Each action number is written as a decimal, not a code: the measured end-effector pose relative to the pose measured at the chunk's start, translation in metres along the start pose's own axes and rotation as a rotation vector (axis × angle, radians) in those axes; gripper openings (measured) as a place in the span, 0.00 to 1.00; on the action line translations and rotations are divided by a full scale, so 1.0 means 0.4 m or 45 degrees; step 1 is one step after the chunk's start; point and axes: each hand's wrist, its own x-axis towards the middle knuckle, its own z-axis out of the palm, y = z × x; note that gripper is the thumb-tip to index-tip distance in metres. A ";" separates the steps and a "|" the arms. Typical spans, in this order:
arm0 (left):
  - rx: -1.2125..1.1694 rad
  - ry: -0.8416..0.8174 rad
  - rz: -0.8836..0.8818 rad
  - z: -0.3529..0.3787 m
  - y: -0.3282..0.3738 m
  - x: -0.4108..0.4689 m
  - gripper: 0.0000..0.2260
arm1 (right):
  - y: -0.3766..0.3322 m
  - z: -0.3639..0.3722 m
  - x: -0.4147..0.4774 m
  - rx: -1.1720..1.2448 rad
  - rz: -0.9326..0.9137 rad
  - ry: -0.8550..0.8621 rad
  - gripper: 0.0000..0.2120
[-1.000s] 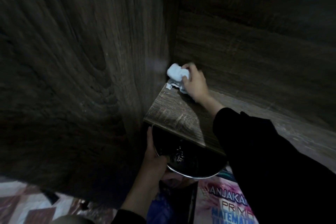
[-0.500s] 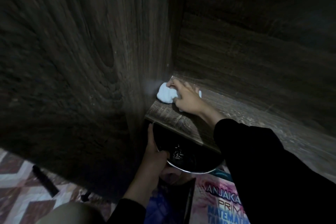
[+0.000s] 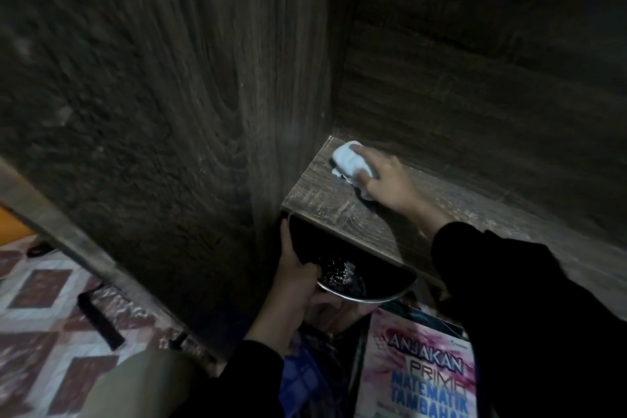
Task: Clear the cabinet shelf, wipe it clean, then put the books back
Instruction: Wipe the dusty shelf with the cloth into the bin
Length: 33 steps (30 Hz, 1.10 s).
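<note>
A bare wooden cabinet shelf (image 3: 332, 207) runs from its left corner off to the right. My right hand (image 3: 390, 183) presses a crumpled white cloth (image 3: 349, 163) onto the shelf near the back left corner, fingers curled over it. Just under the shelf's front edge, my left hand (image 3: 295, 278) grips the rim of a dark round metal bowl (image 3: 359, 278) with pale crumbs of dust inside. A pink and blue book (image 3: 420, 370) titled "Anjakan Prima Matematik Tambahan" lies below the bowl.
The cabinet's tall side panel (image 3: 203, 112) stands close on the left and the back panel (image 3: 475, 95) behind the shelf. A patterned brown and white floor (image 3: 44, 299) shows at lower left with a black strip (image 3: 100, 321) lying on it.
My right hand slid the cloth from the shelf's front left area back toward the rear corner. My left hand kept the bowl under the shelf edge.
</note>
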 end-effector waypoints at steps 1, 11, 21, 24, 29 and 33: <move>-0.006 0.003 -0.002 0.001 0.000 0.000 0.44 | -0.016 0.026 0.009 -0.114 0.010 -0.043 0.23; 0.025 0.019 0.089 -0.008 -0.008 0.012 0.43 | -0.076 0.080 -0.116 -0.421 -0.546 -0.251 0.24; -0.001 -0.006 0.017 -0.008 0.009 -0.024 0.41 | 0.011 -0.044 -0.199 0.142 -0.347 0.061 0.22; 0.001 -0.017 0.027 -0.004 0.012 -0.034 0.41 | 0.069 -0.055 -0.159 0.013 0.063 0.282 0.22; 0.031 -0.024 0.054 0.002 0.009 -0.033 0.41 | -0.017 0.074 -0.194 -0.535 0.038 0.003 0.26; 0.086 0.010 0.095 0.000 0.003 -0.017 0.42 | -0.098 0.105 -0.259 -0.591 -0.290 -0.146 0.28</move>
